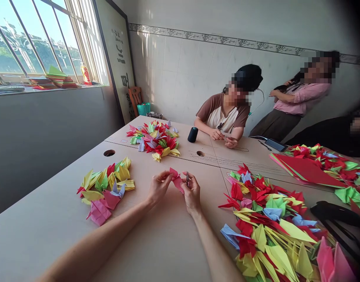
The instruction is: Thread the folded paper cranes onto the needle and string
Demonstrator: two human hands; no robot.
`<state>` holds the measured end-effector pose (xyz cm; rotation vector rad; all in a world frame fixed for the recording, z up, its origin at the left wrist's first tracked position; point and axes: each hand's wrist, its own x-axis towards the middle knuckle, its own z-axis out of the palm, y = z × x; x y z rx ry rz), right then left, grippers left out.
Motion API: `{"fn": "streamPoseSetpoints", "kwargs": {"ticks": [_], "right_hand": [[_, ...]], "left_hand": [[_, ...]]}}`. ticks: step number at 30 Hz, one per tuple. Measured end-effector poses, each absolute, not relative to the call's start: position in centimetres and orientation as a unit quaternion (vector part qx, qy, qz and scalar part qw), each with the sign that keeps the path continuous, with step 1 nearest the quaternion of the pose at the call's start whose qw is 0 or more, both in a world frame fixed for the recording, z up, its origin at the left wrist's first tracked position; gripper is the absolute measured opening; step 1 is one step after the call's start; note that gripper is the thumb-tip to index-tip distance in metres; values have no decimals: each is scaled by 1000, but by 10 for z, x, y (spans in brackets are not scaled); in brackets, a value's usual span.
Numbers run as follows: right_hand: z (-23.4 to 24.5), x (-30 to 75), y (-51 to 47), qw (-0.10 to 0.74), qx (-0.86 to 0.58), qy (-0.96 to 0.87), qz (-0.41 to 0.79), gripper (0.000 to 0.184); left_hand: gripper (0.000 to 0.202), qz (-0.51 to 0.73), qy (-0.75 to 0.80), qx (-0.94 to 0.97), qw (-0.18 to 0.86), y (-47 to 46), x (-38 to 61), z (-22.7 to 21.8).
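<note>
A folded pink paper (176, 181) is pinched by the left hand (159, 187) above the middle of the desk (156, 250). A slim metal tool (187, 178) is pinched upright by the right hand (192, 193), just beside the paper. A smaller heap of origami cranes (105, 192) is laid to the left of the hands, and a larger heap of origami cranes (268, 231) to the right, toward the desk's right edge.

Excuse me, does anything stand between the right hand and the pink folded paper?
Yes, only a small metal tool, held upright in the right hand, at the paper's right edge. The left hand touches the pink folded paper directly.
</note>
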<state>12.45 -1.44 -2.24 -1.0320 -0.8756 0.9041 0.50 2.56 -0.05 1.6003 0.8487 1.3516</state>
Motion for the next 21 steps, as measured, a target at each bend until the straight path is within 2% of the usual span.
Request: {"fn": "streamPoseSetpoints", "kwargs": {"ticks": [4,12,15,21], "right_hand": [[-23,125,-14,691,-456,-375,417,44],[-17,125,-18,698,-449,-348,437,48],[-17,124,-18,697,-449,-358,429,47],[-26,122,-11,706,-453,-370,399,39]], "left_hand": [[27,528,334,686,372,20,3,-3],[31,508,269,735,361,11,2,-1],[25,523,298,690,402,17,5,-7],[30,531,333,587,513,25,2,-7]]}}
